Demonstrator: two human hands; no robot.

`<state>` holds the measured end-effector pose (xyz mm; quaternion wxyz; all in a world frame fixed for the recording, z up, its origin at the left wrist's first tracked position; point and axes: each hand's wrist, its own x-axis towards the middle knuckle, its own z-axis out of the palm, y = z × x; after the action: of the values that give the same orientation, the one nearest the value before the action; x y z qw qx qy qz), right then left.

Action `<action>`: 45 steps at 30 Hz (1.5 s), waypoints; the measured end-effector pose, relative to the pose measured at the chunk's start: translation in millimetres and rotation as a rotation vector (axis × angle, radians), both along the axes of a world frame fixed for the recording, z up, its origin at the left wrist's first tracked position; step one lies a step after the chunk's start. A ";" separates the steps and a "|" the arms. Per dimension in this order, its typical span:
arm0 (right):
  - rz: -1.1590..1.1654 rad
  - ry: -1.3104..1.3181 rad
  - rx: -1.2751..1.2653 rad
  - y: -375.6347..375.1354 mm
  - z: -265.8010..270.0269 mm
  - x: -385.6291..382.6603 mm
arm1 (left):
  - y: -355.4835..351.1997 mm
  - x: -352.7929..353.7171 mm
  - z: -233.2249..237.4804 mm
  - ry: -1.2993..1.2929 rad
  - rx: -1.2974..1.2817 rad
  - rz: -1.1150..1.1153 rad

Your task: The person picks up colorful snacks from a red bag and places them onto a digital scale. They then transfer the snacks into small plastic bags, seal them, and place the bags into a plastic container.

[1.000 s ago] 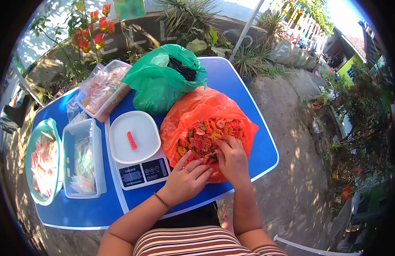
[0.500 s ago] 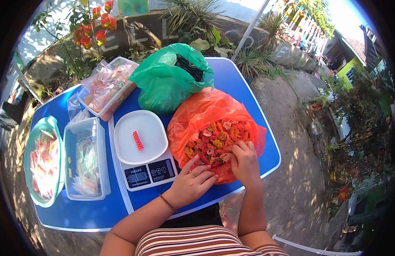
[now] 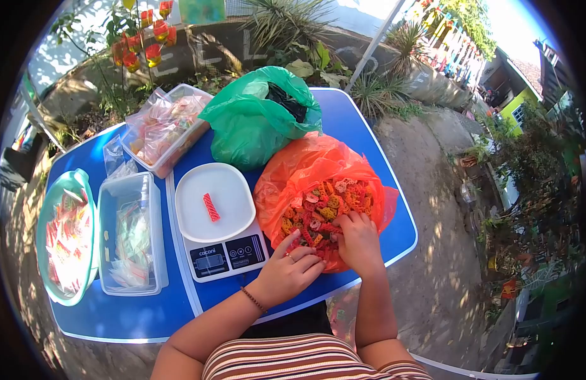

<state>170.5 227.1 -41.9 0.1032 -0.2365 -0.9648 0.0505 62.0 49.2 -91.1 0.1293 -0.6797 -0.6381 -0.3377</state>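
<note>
An orange plastic bag lies open on the blue table, full of small red, orange and yellow curled pieces. My left hand rests at the bag's near left edge, fingers apart, holding nothing visible. At the bag's near right side my right hand reaches in among the pieces, its fingers bent and the tips partly hidden, so a held piece cannot be made out. Left of the bag stands a white kitchen scale, with one red twisted piece on its plate.
Behind the orange bag sits a green plastic bag. A clear tub of filled packets is at the back left. Nearer are a clear tub with plastic bags and a turquoise basket of red and white packets.
My right hand has shifted slightly left and down over the pieces, its fingers more bent. The table and its objects appear slightly shifted to the right in view.
</note>
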 end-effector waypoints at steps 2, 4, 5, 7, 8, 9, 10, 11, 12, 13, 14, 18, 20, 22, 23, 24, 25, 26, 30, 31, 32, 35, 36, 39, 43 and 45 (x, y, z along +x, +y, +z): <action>0.009 0.089 -0.047 2.5 -0.8 2.5 | -0.4 0.9 0.3 -0.006 0.010 -0.013; -0.022 0.165 -0.053 -1.1 3.4 2.2 | -1.0 1.8 0.2 -0.008 0.015 -0.034; -0.038 0.203 -0.057 -2.7 5.1 1.8 | -1.6 2.0 0.0 -0.007 0.015 -0.047; -0.007 0.241 -0.077 -3.0 5.5 1.3 | -1.8 1.8 -0.7 -0.008 0.013 -0.064; 0.008 0.260 -0.087 -3.2 5.8 0.7 | -1.7 1.5 -1.2 -0.010 0.012 -0.067; 0.045 0.260 -0.107 -3.6 6.8 -0.2 | -1.6 1.4 -1.5 -0.012 0.012 -0.070; 0.082 0.262 -0.125 -4.1 7.9 -1.6 | -1.6 1.1 -1.0 -0.003 0.011 -0.067; 0.118 0.263 -0.144 -5.0 8.7 -2.6 | -1.6 0.6 0.3 0.006 0.010 -0.063; 0.119 0.263 -0.203 -7.1 8.6 -3.1 | -1.5 0.0 1.6 0.015 0.010 -0.060; 0.120 0.263 -0.262 -10.4 7.8 -3.7 | -1.5 -0.9 2.7 0.023 0.008 -0.072; 0.121 0.263 -0.321 -13.7 7.5 -4.2 | -1.5 -1.9 3.7 0.030 0.007 -0.083; 0.100 0.177 -0.473 -24.7 12.9 -2.2 | -0.9 -2.5 4.3 -0.002 0.011 -0.135; 0.141 0.155 -0.466 -21.4 5.2 0.4 | -0.2 -1.8 2.4 -0.012 0.013 -0.143; 0.177 0.166 -0.366 -15.9 -2.3 2.3 | -0.2 -1.7 1.7 -0.020 0.016 -0.146; 0.195 0.171 -0.315 -14.5 -4.0 2.9 | -0.3 -1.9 1.7 -0.024 0.018 -0.147; 0.234 0.176 -0.273 -16.0 -1.3 1.6 | -0.2 -2.0 1.7 -0.027 0.020 -0.147; 0.273 0.180 -0.230 -18.9 3.6 -1.0 | 0.1 -2.0 1.1 -0.025 0.022 -0.147; 0.311 0.185 -0.187 -21.0 6.2 -2.4 | 0.4 -1.7 0.0 -0.024 0.024 -0.147; 0.289 0.184 -0.167 -19.1 -3.5 -3.5 | -0.3 -2.3 1.7 -0.011 -0.001 -0.151; 0.287 0.182 -0.177 -16.3 -6.7 -2.8 | -0.8 -2.5 1.0 -0.011 -0.010 -0.152; 0.285 0.181 -0.187 -14.4 -7.8 -2.4 | -1.1 -3.2 -0.1 -0.010 -0.018 -0.152; 0.223 0.203 -0.277 -14.9 -2.2 -1.1 | -1.3 -4.7 0.1 -0.019 -0.015 -0.147; 0.219 0.218 -0.290 -14.0 -1.8 -0.5 | -1.1 -4.7 0.3 -0.026 -0.008 -0.146; 0.193 0.266 -0.329 -11.6 -1.1 1.8 | -0.5 -4.5 -0.4 -0.029 0.004 -0.139; 0.122 0.341 -0.342 -11.8 0.0 3.2 | -0.5 -4.9 -0.7 -0.046 0.000 -0.133; 0.088 0.382 -0.306 -10.8 0.2 3.0 | -0.1 -5.2 -1.9 -0.053 -0.003 -0.133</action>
<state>173.5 216.4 -41.7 0.2443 -0.1933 -0.9184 0.2440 56.7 49.1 -93.0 0.0884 -0.7116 -0.5953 -0.3625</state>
